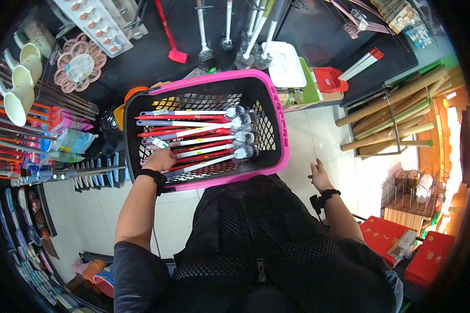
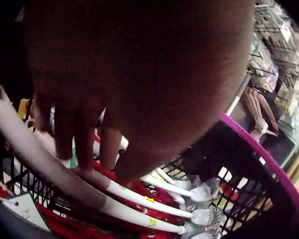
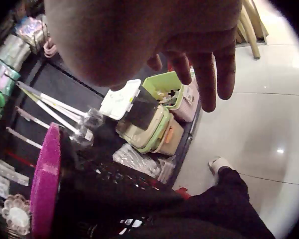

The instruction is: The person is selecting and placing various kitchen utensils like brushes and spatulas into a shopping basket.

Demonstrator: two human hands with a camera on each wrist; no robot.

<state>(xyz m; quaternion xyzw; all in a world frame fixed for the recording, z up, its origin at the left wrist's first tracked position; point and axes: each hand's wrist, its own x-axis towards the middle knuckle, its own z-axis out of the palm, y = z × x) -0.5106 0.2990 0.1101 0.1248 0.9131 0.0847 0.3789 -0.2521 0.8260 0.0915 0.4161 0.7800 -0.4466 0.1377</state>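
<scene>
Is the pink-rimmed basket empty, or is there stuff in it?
Not empty: in the head view, long-handled brushes with white, grey and red handles lie inside the pink-rimmed basket.

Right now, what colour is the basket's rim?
The basket's rim is bright pink, clearest in the head view.

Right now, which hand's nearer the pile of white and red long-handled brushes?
Left. The left hand is over the near-left corner of the pink-rimmed black plastic basket, fingers at the brushes. The right hand hangs outside, rightward, over pale floor tiles.
</scene>
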